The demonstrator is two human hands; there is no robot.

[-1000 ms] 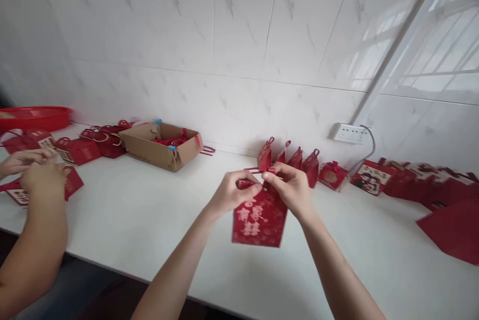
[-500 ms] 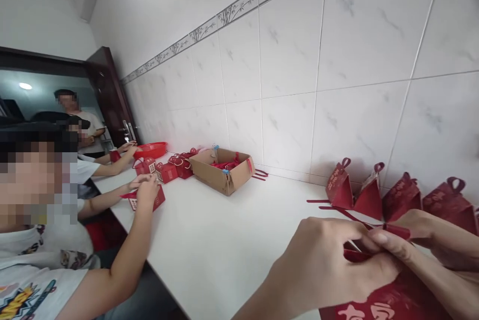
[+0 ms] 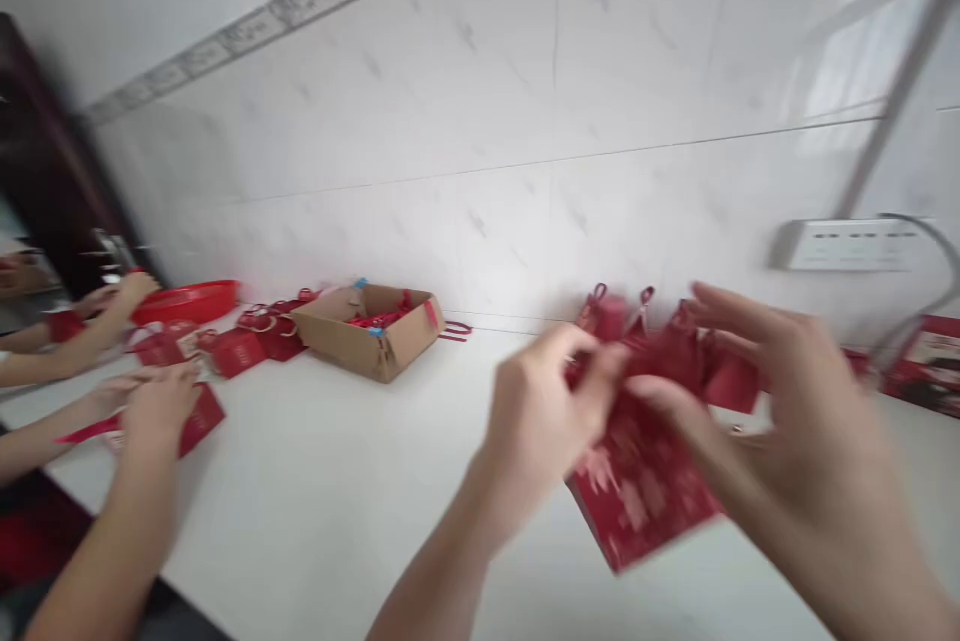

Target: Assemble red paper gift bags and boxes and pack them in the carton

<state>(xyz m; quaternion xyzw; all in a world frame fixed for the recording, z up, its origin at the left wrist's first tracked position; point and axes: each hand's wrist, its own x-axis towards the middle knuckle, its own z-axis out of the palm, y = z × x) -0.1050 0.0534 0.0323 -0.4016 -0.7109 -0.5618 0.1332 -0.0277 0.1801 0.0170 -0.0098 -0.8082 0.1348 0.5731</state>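
Observation:
A red box with pale lettering (image 3: pixel 637 491) stands tilted on the white table (image 3: pixel 322 481), between my two hands. My left hand (image 3: pixel 544 401) pinches the top of this box from the left. Blurred by motion, my right hand (image 3: pixel 795 431) is at the box's right side with its fingers spread apart and its thumb near the top. Several finished-looking red boxes with looped handles (image 3: pixel 731 376) stand behind, against the tiled wall, partly hidden by my hands.
An open cardboard box (image 3: pixel 360 351) holds red ribbons, with loose red strips (image 3: pixel 456 329) beside it. At left are red boxes (image 3: pixel 238 351), a red basin (image 3: pixel 187 303) and other people's hands (image 3: pixel 161 401). A power strip (image 3: pixel 855 245) is on the wall.
The view has swung right. My hands have moved apart; my right hand has opened away from the ribbon at the box top, and more of the red box's lettered face shows.

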